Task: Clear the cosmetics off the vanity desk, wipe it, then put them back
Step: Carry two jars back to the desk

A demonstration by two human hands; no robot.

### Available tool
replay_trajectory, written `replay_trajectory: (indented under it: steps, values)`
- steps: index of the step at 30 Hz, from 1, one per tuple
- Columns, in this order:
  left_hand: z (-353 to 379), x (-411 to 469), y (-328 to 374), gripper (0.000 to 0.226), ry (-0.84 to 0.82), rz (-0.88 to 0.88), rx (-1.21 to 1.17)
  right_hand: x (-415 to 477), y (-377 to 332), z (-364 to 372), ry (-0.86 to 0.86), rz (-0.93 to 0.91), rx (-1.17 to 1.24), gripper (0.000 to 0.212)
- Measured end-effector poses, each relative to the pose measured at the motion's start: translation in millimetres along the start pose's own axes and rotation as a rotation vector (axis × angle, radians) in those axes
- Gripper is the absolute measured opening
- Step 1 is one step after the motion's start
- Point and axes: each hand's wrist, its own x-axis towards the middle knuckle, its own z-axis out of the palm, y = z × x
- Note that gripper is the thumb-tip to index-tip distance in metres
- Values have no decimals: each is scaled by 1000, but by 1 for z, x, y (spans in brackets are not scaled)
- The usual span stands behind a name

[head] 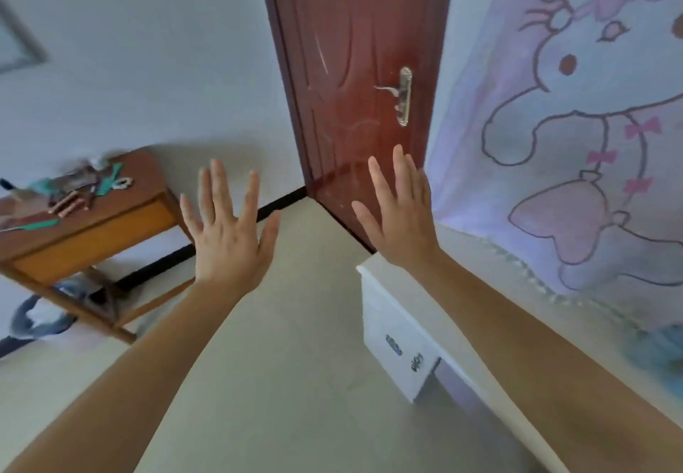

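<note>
The brown wooden vanity desk [148, 173] stands at the left against the pale wall. In this tilted view its long axis runs from the left edge of the frame up toward the middle. Its lighter orange drawer front [92, 239] faces the person and is closed, so nothing inside it shows.

The clutter of small cosmetics [74, 191] lies on the desk top, bunched toward its left end. It includes dark striped tube-shaped pieces, a few teal items and a small white scalloped piece. Blur makes them hard to tell apart. A grey-blue soft bag [37, 317] sits on the floor under the desk.

A low white cabinet [391, 317] stands at the right, just below the right forearm. Its drawer, which has two small metal pulls, is closed and its contents are hidden.

Both bare arms reach forward and up from the bottom corners, with the backs of the hands toward the camera. The left hand [229, 236] has its fingers straight and spread wide, and it holds nothing. The right hand [401, 221] is also flat, with straight fingers splayed a little less, and it too is empty. Neither hand touches the desk, which lies well to the left of them.

Between the hands stands a dark red-brown wooden door [354, 47] with a brass lever handle [403, 95]. A pale lilac cloth printed with a cartoon rabbit [554, 121] hangs at the right.
</note>
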Motion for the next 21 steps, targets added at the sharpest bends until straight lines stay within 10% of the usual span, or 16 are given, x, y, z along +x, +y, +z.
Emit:
replay_trajectory:
  steps: [11, 21]
  values:
    - [-80, -13, -319, 65, 108, -314, 187, 129, -323, 124, -147, -336, 173, 74]
    - [-9, 38, -463, 64, 39, -541, 164, 219, -430, 281, -214, -438, 317, 75]
